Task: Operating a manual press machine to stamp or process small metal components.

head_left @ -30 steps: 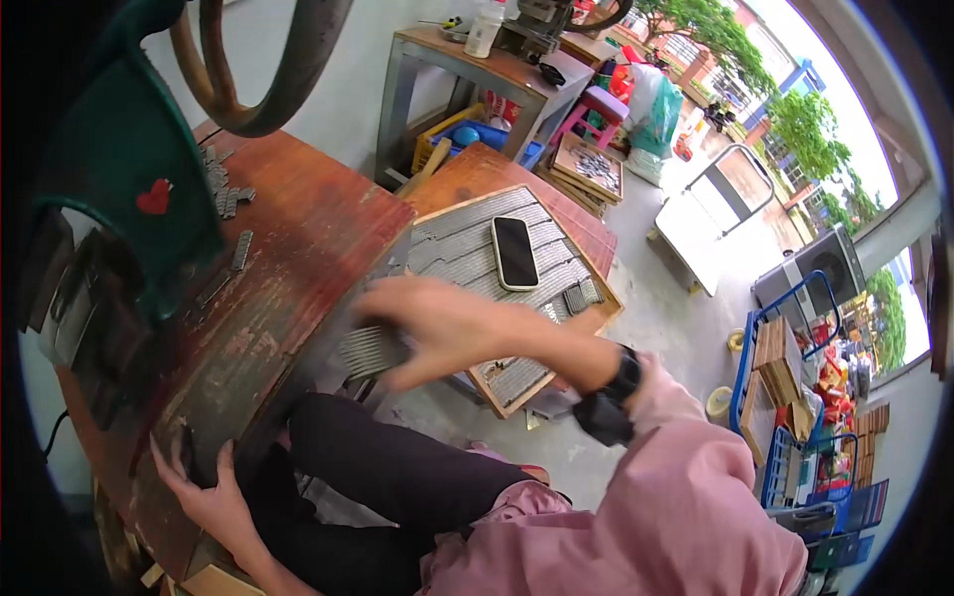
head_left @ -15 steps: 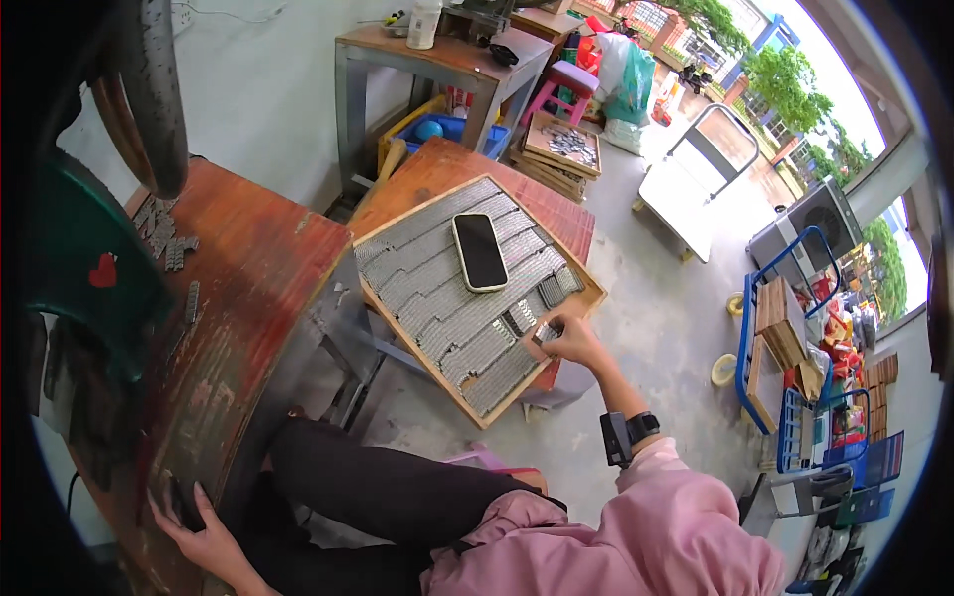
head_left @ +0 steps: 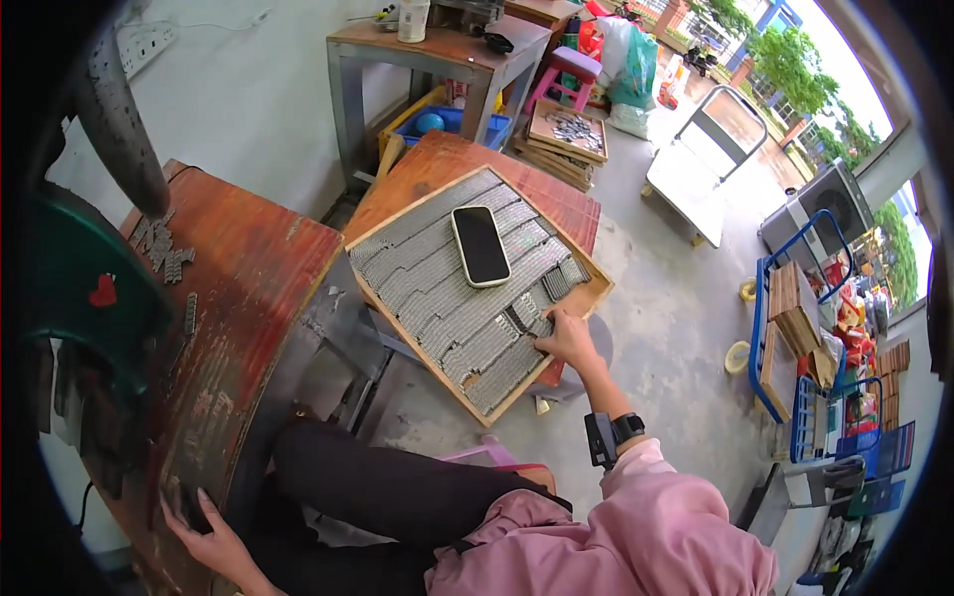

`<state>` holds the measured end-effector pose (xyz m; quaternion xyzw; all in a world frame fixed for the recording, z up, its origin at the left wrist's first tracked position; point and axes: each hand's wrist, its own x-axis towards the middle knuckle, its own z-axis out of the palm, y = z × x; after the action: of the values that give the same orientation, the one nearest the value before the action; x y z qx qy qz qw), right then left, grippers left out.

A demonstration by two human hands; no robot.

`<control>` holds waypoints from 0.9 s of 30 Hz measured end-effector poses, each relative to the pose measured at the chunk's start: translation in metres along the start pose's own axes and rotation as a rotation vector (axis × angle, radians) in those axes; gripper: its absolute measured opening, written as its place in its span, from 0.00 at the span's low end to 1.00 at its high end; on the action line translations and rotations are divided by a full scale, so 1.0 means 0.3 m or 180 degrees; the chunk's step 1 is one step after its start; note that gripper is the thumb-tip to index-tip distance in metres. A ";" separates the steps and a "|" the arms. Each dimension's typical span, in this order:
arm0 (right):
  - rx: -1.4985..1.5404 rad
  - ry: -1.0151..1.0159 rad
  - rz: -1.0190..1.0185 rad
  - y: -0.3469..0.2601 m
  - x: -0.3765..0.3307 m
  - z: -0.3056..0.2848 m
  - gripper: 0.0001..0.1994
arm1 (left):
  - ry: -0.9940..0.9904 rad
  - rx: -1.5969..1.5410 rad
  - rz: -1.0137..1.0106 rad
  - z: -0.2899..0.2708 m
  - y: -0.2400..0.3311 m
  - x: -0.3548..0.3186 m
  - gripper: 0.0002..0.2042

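A shallow wooden tray (head_left: 425,381) holds dense rows of small grey metal pieces (head_left: 417,268), and a smartphone (head_left: 482,246) with a dark screen lies on top of them. At the tray's near right side, my right hand (head_left: 568,338) is closed, its fingertips down on a short row of the metal pieces beside a gap. Its fingers partly hide what they grip. Far to the left, my left hand (head_left: 214,548) rests on the edge of the worn red-brown table (head_left: 248,248), thumb and fingers apart around a dark patch.
More metal pieces (head_left: 164,248) lie on the left table near a green machine guard (head_left: 94,268). Under the tray is a wooden bench (head_left: 437,159). A flat trolley (head_left: 688,189) stands beyond it; a blue cart (head_left: 760,338) with wooden trays stands at right.
My right hand has lowered the small metal pieces from just above the tray onto its rows. The left hand stays at the table edge, and the view has shifted slightly.
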<state>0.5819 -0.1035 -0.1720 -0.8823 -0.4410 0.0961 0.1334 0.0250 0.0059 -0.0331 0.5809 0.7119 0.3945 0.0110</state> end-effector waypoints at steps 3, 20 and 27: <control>0.0026 0.0211 -0.0176 0.012 -0.008 0.016 0.28 | -0.0080 -0.0069 -0.0035 -0.005 -0.004 0.003 0.24; -0.0468 0.0852 -0.0197 -0.042 -0.068 0.111 0.16 | 0.0100 0.0076 0.0198 0.022 0.022 -0.012 0.21; -0.2284 -0.0242 -0.0196 -0.257 -0.081 0.085 0.18 | 0.0613 -0.0021 -0.0092 -0.089 -0.012 -0.104 0.13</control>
<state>0.5020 -0.0746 -0.1702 -0.8550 -0.4777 -0.0361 -0.1985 0.0194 -0.0349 -0.0306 0.5299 0.7167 0.4507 -0.0499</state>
